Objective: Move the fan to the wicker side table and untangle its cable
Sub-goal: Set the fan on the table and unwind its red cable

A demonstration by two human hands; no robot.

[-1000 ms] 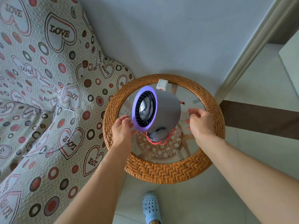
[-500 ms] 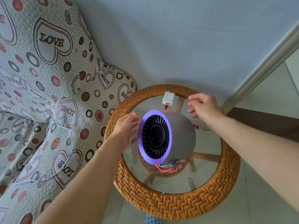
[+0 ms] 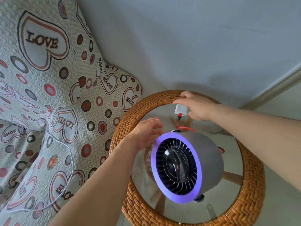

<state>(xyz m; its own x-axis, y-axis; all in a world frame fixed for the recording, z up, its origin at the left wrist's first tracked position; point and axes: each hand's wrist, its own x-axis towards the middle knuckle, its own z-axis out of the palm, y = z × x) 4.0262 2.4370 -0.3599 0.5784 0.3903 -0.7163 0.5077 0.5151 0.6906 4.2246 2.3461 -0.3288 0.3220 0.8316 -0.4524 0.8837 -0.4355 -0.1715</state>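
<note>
Fingers first: those of our right hand (image 3: 197,108) curl round the white plug adapter (image 3: 181,110) and pinch it at the far rim, while those of our left hand (image 3: 146,133) lie straight and loose, holding nothing, just beside the fan's upper left edge; we cannot tell whether they touch it.

By size, the heart-print cover (image 3: 48,95) fills the left, with a thin white cord (image 3: 69,154) looping across it, apart from our work. Next comes the wicker side table (image 3: 254,185), its woven ring framing a glass top. On that glass stands the fan (image 3: 187,165), grey-bodied, its purple ring and dark grille tilted up toward us. So we judge the moving done and the untangling in hand. Smallest is the red cable (image 3: 184,128), which runs from the adapter down to the fan's top and bends behind the body; a bit of red shows at the fan's right side too.

We think the next move calls for lifting the adapter clear and following the cable round the body, while our free hand steadies the fan against tipping.
</note>
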